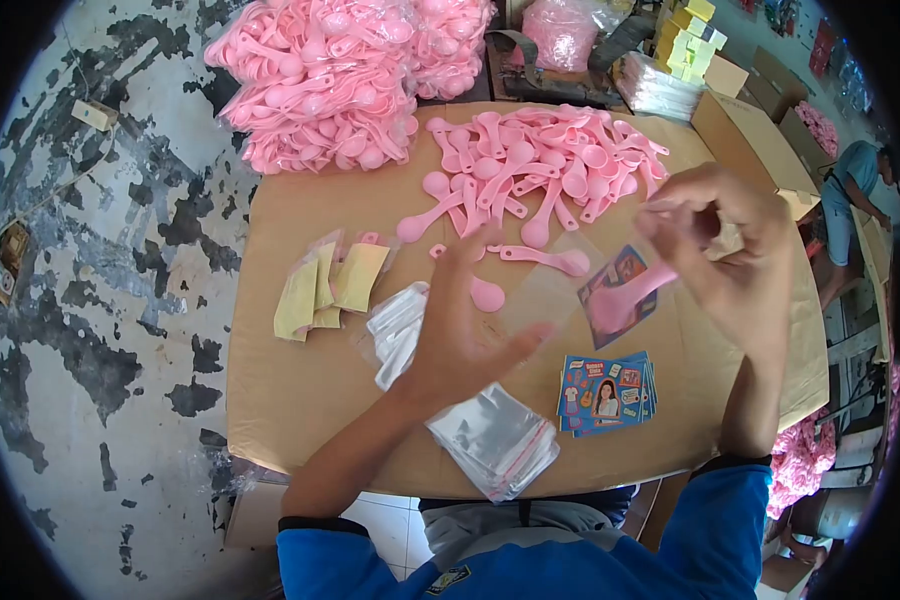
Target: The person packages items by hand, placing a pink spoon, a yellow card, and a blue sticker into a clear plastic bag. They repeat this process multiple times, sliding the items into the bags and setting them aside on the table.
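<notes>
My right hand [725, 255] is closed, fingertips together, at the handle end of a pink scoop spoon [620, 303]. The spoon's bowl overlaps a dark blue printed card [627, 268], and clear plastic film [550, 290] stretches to the left of it. My left hand [460, 335] is raised over the table with thumb and fingers spread, nothing in its grasp. Close below it lie a stack of clear plastic bags [497, 440] and some folded clear bags [397, 330]. A stack of blue printed cards [607, 392] sits under my right hand's side.
Loose pink spoons [545, 165] are heaped at the table's far side, beside large bags of spoons [320, 85]. Packets with yellowish cards [335, 280] lie at left. A cardboard box [755, 150] borders the far right. Another person [855, 200] is at the right.
</notes>
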{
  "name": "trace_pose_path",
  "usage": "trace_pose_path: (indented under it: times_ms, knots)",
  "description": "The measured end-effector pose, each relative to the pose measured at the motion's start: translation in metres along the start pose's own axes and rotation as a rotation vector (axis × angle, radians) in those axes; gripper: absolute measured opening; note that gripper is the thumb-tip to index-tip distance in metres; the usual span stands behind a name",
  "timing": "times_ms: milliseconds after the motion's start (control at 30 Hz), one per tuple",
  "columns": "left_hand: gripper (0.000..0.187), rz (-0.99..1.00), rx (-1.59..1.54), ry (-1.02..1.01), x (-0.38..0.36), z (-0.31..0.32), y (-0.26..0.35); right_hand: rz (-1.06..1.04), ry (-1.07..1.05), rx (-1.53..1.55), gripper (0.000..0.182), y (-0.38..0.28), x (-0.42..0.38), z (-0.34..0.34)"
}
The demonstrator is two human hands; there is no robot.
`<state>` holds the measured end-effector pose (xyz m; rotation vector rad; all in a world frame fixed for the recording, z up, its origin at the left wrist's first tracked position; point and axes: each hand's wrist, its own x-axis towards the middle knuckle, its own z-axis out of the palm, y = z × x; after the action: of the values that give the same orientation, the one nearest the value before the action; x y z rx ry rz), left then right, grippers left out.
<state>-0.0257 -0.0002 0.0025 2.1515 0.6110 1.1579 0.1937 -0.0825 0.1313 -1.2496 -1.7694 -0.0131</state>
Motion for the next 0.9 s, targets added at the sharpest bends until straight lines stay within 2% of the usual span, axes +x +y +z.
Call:
trace_pose_path:
  times_ms: [100,200,233,333,400,500,533,567,633,733,833,900]
  knots:
    - [0.099,0.05,0.024,-0.073,-0.002,0.008,0.016,-0.056,0.059,-0.074,0.014,0.002,0.003,0.014]
    - [0.103,0.044,0.039,-0.133,-0.004,0.013,0.018,0.04,-0.084,0.004,0.016,-0.005,-0.002,0.025]
    - [0.104,0.059,0.075,-0.154,-0.004,0.013,0.02,0.045,-0.059,0.053,0.022,0.001,-0.003,0.026]
    - [0.086,0.068,0.104,-0.086,-0.007,0.019,0.033,0.128,-0.165,0.378,0.031,0.0,-0.007,0.039]
    - [0.073,-0.06,-0.078,-0.177,-0.014,0.021,0.022,0.121,-0.254,0.505,0.036,0.005,-0.009,0.045]
    - [0.052,-0.353,-0.291,-0.275,-0.014,0.014,0.019,0.123,-0.18,0.586,0.038,0.008,0.0,0.042]
    - [0.045,-0.465,-0.353,-0.295,-0.012,0.011,0.022,0.09,-0.147,0.475,0.037,0.01,0.0,0.044]
    - [0.041,-0.399,-0.414,-0.328,-0.01,0.009,0.026,0.054,-0.112,0.363,0.036,0.014,-0.001,0.05]
    - [0.035,-0.262,-0.529,-0.398,-0.008,0.006,0.03,0.125,-0.233,0.379,0.033,0.021,-0.001,0.048]
    - [0.03,-0.391,-0.759,-0.216,-0.011,0.015,0.033,0.213,-0.369,0.363,0.027,0.028,-0.002,0.048]
    - [0.033,-0.36,-0.706,-0.04,-0.006,0.011,0.029,0.217,-0.345,0.378,0.022,0.023,-0.004,0.052]
    - [0.035,-0.249,-0.45,-0.017,-0.004,0.007,0.022,-0.14,-0.152,0.146,0.02,0.025,-0.002,0.064]
